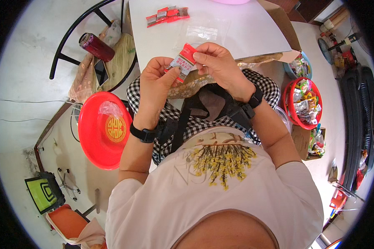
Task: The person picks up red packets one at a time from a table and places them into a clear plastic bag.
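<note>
Between my two hands, just over the near edge of the white table [252, 28], is a small red and silver packet [184, 62] that bears printed writing. My left hand [159, 74] grips its lower left part, the thumb lying across the front. The fingertips of my right hand [216, 63] pinch its upper right end. A clear plastic bag [202, 31] lies flat on the table just beyond the packet. Farther back, several similar red packets [167, 15] lie in an overlapping cluster.
To my left are a red plastic basin [96, 146] with a clear bag inside and a chair holding a dark red jar [96, 46] and a phone [101, 72]. To my right stand a red basin of packets [305, 105], a blue basin [308, 67] and a cardboard box [300, 141].
</note>
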Motion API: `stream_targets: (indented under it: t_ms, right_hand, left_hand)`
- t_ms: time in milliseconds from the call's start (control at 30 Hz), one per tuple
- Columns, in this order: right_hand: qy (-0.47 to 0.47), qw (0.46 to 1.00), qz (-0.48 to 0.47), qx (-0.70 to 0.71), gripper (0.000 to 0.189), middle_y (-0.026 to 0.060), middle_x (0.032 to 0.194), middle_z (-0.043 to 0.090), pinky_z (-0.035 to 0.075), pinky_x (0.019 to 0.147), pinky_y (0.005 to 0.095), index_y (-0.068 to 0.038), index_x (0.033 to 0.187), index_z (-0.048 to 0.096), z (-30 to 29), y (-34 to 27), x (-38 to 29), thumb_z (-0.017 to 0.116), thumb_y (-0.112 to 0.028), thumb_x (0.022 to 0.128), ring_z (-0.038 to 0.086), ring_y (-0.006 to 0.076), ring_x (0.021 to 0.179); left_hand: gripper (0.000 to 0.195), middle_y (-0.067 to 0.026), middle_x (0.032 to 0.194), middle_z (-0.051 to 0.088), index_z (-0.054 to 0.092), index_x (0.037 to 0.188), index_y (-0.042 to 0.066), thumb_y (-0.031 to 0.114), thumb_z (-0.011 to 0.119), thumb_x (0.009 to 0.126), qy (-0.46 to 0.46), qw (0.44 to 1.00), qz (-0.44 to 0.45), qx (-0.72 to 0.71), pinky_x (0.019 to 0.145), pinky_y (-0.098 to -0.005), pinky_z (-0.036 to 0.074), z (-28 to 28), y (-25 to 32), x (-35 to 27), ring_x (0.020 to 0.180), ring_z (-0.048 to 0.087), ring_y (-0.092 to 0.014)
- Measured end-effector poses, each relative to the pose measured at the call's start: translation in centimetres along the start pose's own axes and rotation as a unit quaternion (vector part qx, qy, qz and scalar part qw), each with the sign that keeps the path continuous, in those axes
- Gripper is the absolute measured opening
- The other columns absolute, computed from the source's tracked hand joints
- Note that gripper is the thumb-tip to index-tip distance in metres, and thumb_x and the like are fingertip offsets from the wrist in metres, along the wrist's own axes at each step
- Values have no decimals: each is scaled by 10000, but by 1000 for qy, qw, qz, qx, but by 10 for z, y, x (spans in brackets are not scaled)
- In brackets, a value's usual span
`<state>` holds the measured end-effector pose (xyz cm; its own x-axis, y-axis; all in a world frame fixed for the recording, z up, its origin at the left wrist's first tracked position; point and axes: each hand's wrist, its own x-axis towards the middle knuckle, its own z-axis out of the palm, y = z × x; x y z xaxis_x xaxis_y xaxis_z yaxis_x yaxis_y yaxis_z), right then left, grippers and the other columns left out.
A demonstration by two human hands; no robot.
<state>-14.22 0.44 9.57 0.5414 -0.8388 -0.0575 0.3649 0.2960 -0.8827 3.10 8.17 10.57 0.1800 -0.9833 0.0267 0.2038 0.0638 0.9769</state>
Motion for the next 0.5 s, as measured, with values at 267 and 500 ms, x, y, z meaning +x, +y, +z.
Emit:
stream_targets:
  t_ms: [267,500]
  right_hand:
    - [-66,994,21,-79,118,2,729,579,464,549,209,-55,861,598,-20,14,-10,693,-123,879,528,70,587]
    - [-52,994,49,89,79,19,753,578,461,591,240,-68,905,536,-13,57,-22,604,-90,938,545,104,647]
  left_hand:
    - [223,-13,847,627,589,1064,0,-55,635,852,8,997,22,71,611,-187,469,-15,-11,1,696,573,-57]
    - [345,-48,1025,600,481,1235,-12,139,591,944,80,993,-42,-79,693,-226,485,-18,-52,-4,810,578,-88]
